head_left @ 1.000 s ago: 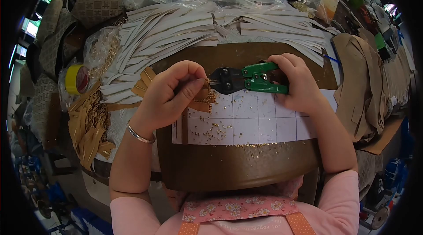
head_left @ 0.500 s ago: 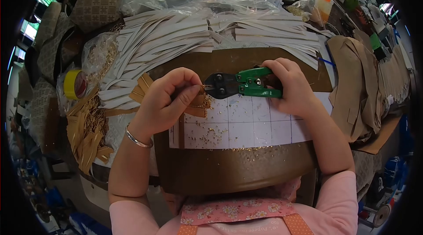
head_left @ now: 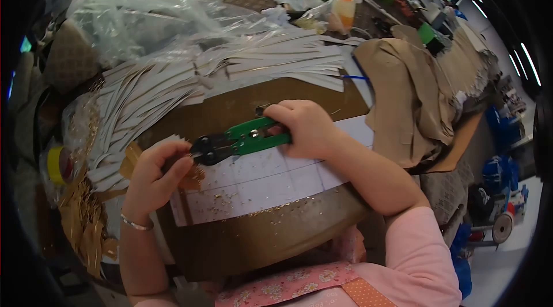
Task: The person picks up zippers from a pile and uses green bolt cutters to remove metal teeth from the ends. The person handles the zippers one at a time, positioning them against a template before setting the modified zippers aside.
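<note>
My right hand (head_left: 308, 128) is wrapped round the green handles of a pair of end cutters (head_left: 245, 139). Their black jaws point left and meet the fingertips of my left hand (head_left: 151, 177). Between thumb and forefinger, that hand pinches a tan zipper strip (head_left: 193, 179) with gold teeth; the tip at the jaws is mostly hidden. Below both hands lies a white sheet with a drawn grid (head_left: 276, 187). Loose gold zipper teeth (head_left: 222, 202) are scattered over it and along its near edge.
White zipper strips (head_left: 150, 91) lie fanned beyond the brown board (head_left: 242, 97). Tan strips (head_left: 83, 226) and a yellow tape roll (head_left: 56, 165) are at left. Brown fabric pieces (head_left: 397, 99) are piled at right. An orange-tipped bottle (head_left: 345, 7) stands behind, near clear plastic bags (head_left: 144, 19).
The view has turned to the right, so the table and both hands appear farther left and tilted. The cutter jaws stay at my left fingertips; both grips look the same.
</note>
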The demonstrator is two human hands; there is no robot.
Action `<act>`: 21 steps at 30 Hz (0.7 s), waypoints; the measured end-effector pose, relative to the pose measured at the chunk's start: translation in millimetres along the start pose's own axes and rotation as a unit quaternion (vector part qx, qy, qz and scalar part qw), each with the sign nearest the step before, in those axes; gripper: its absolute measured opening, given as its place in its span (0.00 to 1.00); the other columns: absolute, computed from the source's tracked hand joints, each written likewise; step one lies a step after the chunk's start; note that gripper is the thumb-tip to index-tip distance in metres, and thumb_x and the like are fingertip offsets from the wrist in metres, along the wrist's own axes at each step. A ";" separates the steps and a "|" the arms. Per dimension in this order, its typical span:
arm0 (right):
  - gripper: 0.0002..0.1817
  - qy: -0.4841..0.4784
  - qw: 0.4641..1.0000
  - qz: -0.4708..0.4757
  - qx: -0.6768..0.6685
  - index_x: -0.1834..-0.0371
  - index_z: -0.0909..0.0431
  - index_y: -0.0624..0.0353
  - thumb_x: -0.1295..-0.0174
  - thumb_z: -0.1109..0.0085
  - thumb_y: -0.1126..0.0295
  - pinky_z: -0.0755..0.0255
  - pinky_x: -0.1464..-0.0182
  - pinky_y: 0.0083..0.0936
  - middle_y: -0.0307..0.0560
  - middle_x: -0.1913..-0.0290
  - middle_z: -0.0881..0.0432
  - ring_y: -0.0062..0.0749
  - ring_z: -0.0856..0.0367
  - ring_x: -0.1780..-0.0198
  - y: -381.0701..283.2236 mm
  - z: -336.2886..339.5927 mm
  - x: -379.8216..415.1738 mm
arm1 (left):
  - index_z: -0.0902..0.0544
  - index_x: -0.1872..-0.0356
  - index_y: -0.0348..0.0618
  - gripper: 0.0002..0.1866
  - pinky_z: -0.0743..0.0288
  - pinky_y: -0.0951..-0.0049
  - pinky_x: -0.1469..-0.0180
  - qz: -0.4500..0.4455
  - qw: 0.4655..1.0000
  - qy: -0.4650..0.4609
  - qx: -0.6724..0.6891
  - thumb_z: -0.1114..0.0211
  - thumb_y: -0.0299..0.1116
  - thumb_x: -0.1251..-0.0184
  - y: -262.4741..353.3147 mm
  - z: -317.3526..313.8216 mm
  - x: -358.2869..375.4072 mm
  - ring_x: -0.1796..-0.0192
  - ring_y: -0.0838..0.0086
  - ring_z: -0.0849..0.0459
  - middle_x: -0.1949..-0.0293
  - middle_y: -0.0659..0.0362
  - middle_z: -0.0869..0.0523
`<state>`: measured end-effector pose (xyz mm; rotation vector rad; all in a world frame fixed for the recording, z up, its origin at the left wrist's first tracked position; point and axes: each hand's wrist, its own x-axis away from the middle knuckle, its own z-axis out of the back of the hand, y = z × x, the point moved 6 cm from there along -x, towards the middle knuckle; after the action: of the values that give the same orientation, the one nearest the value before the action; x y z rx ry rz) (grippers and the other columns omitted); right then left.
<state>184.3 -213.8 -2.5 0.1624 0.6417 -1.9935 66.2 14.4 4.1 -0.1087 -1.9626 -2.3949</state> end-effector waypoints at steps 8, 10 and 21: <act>0.20 -0.031 0.999 -0.008 0.001 0.60 0.24 0.53 0.60 0.32 0.70 0.24 0.62 0.38 0.45 0.69 0.21 0.45 0.18 0.64 1.6 -8.1 3.3 | 0.18 0.65 0.29 0.08 0.28 0.77 0.70 -0.045 0.998 0.021 -0.026 0.34 0.27 0.33 -1.5 4.9 5.4 0.72 0.79 0.20 0.76 0.60 0.19; 0.20 -0.039 0.999 -0.015 0.015 0.59 0.23 0.53 0.60 0.32 0.69 0.24 0.61 0.38 0.45 0.68 0.20 0.45 0.18 0.64 0.5 -6.9 4.3 | 0.18 0.67 0.30 0.08 0.30 0.75 0.72 -0.118 0.990 0.012 -0.080 0.33 0.27 0.36 -0.1 8.6 2.9 0.74 0.77 0.21 0.76 0.59 0.19; 0.18 -0.110 0.993 0.041 -0.003 0.61 0.23 0.52 0.58 0.31 0.68 0.24 0.61 0.39 0.45 0.68 0.21 0.46 0.18 0.63 -10.5 -14.2 6.1 | 0.19 0.77 0.33 0.04 0.33 0.71 0.75 -0.114 0.969 -0.190 -0.106 0.32 0.21 0.53 9.5 2.5 0.1 0.79 0.69 0.21 0.81 0.56 0.19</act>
<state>170.1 -207.7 -12.9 -0.0340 0.4923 -1.8977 66.9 14.9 13.9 -0.3976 -1.9387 -2.9179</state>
